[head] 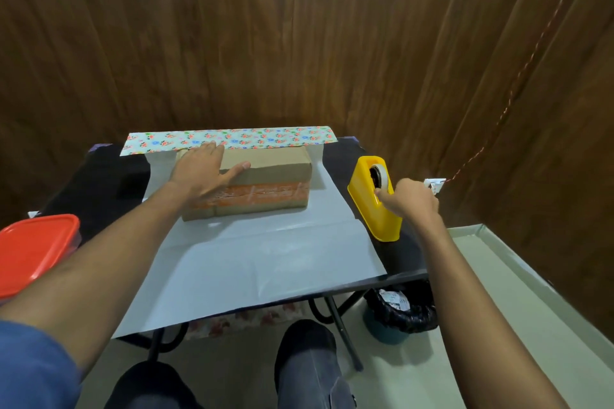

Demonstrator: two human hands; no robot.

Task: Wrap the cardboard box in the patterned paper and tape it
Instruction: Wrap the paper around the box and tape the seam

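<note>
The brown cardboard box (pixel 272 173), with orange tape along its near side, lies on the wrapping paper (pixel 259 252), whose plain white back faces up. The paper's far edge is folded up and shows its floral print (pixel 232 138) behind the box. My left hand (pixel 204 169) rests flat on the box's left top, fingers straight, touching the floral edge. A yellow tape dispenser (pixel 373 206) with a white tape roll (pixel 378 176) stands to the right of the paper. My right hand (pixel 410 201) is at the dispenser's front, fingertips pinching at the tape end.
The black folding table (pixel 99 176) holds everything. A red-lidded container (pixel 33 249) sits at its left edge. Under the right side stands a bin with a black liner (pixel 400 312). Wooden walls close in behind and right. My knees are below the table's near edge.
</note>
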